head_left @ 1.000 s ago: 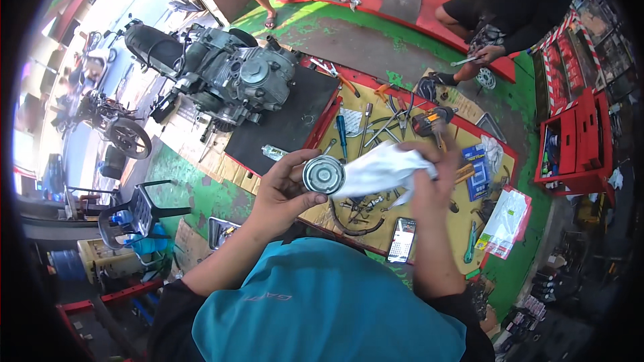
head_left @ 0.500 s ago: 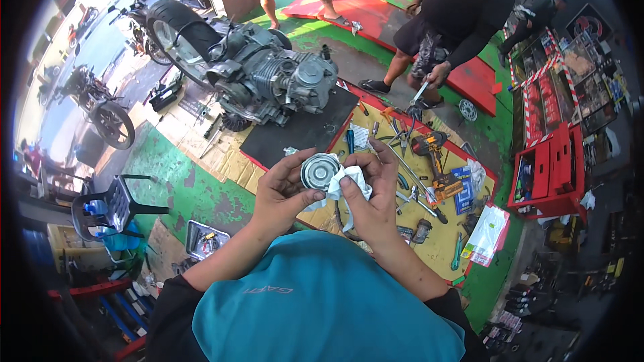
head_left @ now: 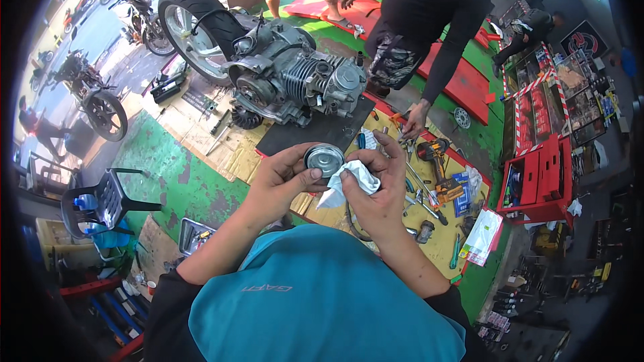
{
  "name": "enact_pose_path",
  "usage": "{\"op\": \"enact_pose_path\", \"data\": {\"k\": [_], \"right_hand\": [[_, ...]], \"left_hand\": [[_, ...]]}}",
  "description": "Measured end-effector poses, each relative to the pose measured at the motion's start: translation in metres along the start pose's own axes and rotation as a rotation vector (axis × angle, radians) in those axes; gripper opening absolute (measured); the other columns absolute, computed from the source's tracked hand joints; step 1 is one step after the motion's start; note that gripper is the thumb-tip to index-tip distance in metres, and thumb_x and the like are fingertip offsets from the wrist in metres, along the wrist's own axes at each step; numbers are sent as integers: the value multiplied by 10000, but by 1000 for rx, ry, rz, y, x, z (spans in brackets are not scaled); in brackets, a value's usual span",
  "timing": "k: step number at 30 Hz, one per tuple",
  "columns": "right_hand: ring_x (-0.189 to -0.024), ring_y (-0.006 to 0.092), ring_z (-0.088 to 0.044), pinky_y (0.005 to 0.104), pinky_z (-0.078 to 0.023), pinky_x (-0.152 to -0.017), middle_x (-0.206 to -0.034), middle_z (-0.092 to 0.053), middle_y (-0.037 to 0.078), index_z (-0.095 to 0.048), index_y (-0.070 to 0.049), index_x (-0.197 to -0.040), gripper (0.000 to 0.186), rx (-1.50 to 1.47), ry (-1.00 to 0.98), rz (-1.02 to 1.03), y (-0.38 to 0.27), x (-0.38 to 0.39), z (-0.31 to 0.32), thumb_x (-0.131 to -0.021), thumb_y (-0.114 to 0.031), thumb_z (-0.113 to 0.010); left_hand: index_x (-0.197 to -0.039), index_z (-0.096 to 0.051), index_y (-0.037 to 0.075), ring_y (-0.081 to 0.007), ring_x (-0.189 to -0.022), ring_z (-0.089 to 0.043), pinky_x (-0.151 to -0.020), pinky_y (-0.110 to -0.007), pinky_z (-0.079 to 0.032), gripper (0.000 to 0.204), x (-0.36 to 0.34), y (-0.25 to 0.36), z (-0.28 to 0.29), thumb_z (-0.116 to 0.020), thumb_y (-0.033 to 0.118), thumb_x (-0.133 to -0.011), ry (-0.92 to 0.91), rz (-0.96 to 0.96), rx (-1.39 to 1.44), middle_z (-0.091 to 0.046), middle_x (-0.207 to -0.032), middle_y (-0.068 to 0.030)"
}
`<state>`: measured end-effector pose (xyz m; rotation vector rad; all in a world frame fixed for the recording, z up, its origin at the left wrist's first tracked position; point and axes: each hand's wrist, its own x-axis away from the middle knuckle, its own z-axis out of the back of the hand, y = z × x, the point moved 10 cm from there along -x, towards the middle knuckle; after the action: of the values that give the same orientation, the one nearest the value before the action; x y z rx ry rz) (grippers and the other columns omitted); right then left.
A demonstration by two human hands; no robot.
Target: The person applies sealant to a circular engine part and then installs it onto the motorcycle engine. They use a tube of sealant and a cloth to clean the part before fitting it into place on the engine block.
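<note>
A round metal cap-like part [head_left: 325, 159], grey with concentric rings on its face, is pinched by my left hand [head_left: 285, 177] along its left edge. My right hand [head_left: 373, 188] grips a crumpled white cloth or tissue [head_left: 353, 181], which touches the part's lower right rim. Both hands are held close together in front of my chest. Beyond them stands a grey motorcycle engine [head_left: 302, 84] with a rear wheel [head_left: 194, 33] attached, beside a black mat [head_left: 288, 139].
Yellow-covered boards [head_left: 429, 248] carry a cordless impact driver [head_left: 439, 167], pliers and several hand tools. A co-worker in black [head_left: 429, 20] reaches down toward the tools. A red tool cabinet [head_left: 537, 184] stands right; a dark plastic chair [head_left: 111, 201] stands left.
The co-worker has stepped nearer and lowered a hand to the tools. My view has shifted a little. The round part is tilted differently, and the white cloth hangs lower beside it.
</note>
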<state>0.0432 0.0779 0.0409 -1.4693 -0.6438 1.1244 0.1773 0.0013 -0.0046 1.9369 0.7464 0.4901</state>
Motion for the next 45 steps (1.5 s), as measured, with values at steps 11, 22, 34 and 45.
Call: {"op": "enact_pose_path", "data": {"k": [11, 22, 34, 45], "right_hand": [[-954, 139, -634, 305, -467, -924, -1002, -674, 92, -321, 23, -1413, 659, 46, 95, -7, -13, 1, -11, -866, -4, -689], [-971, 149, -616, 302, -478, -889, -1047, -639, 117, -336, 22, -1403, 629, 96, 167, 31, -23, -1, -15, -872, 14, -672], [-964, 137, -580, 298, -484, -843, -1068, -592, 98, -315, 2, -1438, 684, 102, 203, 67, -16, 6, -20, -852, 26, -667], [-977, 131, -582, 276, -470, -871, -1064, -597, 90, -295, 0, -1459, 691, -12, 224, 25, -27, -2, -16, -872, 24, -658]], "left_hand": [[-1391, -474, -76, -224, -1058, -695, -931, -355, -599, 421, -1, 19, 5, -584, -7, -990, -133, 45, -77, -679, -1181, -169], [-1402, -463, -68, -246, -1134, -664, -966, -403, -592, 438, -2, 19, 4, -587, -5, -986, -151, -9, 39, -661, -1230, -173], [-1400, -474, -60, -246, -1138, -663, -972, -417, -589, 446, -1, 7, 8, -605, 8, -978, -74, -51, 190, -657, -1248, -159], [-1401, -460, -66, -292, -1153, -660, -986, -427, -583, 457, 4, 10, -2, -610, 19, -978, -130, -34, 234, -644, -1250, -196]]}}
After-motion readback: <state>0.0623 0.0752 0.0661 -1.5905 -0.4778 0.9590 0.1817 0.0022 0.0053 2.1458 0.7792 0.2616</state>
